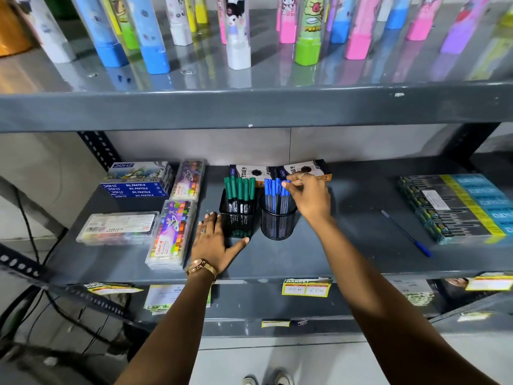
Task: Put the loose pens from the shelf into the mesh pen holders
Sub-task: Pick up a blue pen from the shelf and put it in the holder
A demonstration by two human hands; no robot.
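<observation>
Two black mesh pen holders stand mid-shelf. The square one [239, 227] holds several green-capped pens [240, 190]. The round one [277, 225] holds several blue-capped pens [273, 191]. My right hand [312, 200] is over the round holder, its fingertips pinched on the cap of a blue pen [286, 182] standing in it. My left hand [215, 241] lies flat on the shelf, fingers spread, its thumb touching the base of the square holder. One loose blue pen [405, 233] lies on the shelf to the right.
Oil pastel boxes [136, 180] and crayon cases [173, 233] fill the shelf's left side. Two dark pen boxes [280, 172] sit behind the holders. A stack of dark packs [455, 207] is at the right. The upper shelf [249, 107] overhangs, carrying several colourful tall cases.
</observation>
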